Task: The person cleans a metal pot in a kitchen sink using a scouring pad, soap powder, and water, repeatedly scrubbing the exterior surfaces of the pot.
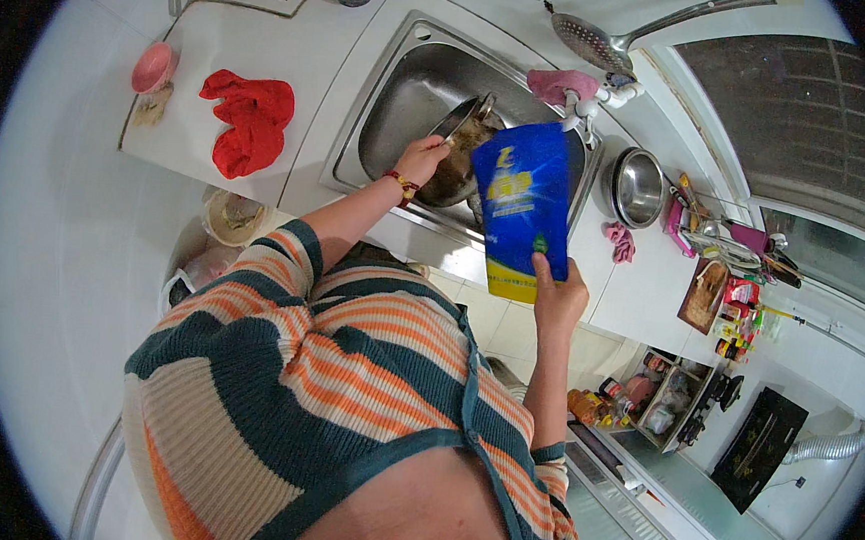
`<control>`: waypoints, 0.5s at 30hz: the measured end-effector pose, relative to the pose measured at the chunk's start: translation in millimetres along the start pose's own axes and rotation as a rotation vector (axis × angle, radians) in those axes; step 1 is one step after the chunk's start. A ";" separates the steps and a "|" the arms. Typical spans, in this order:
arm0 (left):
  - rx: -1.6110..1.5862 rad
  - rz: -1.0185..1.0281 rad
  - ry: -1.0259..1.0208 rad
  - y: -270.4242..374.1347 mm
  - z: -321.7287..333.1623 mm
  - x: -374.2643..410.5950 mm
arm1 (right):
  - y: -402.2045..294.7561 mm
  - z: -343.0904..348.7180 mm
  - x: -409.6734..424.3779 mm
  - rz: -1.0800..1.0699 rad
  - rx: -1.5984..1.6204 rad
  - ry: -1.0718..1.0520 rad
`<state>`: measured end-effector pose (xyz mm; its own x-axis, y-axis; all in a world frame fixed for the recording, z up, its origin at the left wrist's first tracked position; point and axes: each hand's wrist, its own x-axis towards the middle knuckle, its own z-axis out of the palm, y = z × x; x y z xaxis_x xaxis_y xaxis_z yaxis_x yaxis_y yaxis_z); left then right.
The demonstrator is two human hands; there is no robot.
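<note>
My left hand (419, 162) grips the near-left rim of a metal pot (450, 173), which sits tilted in the stainless steel sink (403, 102). The pot's surface is stained brown, and a loop handle shows at its far side. In my right hand (560, 294) is a blue pouch (524, 194) with a yellow bottom band and printed writing. My thumb lies on the pouch's front face near the lower end. The pouch hangs over the right part of the sink and hides part of the basin. Whether it is open at the top cannot be told.
A red cloth (251, 122) and a pink bowl (153, 68) lie on the left counter. White taps (583, 111) with a pink cloth (558, 85) rise behind the sink. Metal bowls (640, 188), a pink rag (619, 242) and a cutting board (703, 295) stand to the right.
</note>
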<state>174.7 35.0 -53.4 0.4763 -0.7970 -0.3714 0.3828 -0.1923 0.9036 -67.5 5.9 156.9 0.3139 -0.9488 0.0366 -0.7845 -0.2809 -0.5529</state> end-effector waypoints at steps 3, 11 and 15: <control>0.014 0.038 0.022 -4.8 -6.4 5.5 | -7.4 6.4 -0.3 0.037 -0.044 -0.043; 0.103 0.126 0.034 -0.5 -13.8 -4.5 | -6.5 15.7 5.6 0.046 0.183 -0.057; 0.089 0.161 0.050 -1.2 -19.0 -3.8 | -20.8 13.9 7.0 0.029 0.046 -0.065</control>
<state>187.5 49.1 -57.2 0.5652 -0.7927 -0.2284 0.2276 -0.1163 0.9668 -41.5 7.1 157.1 0.3270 -0.9444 -0.0334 -0.7688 -0.2453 -0.5905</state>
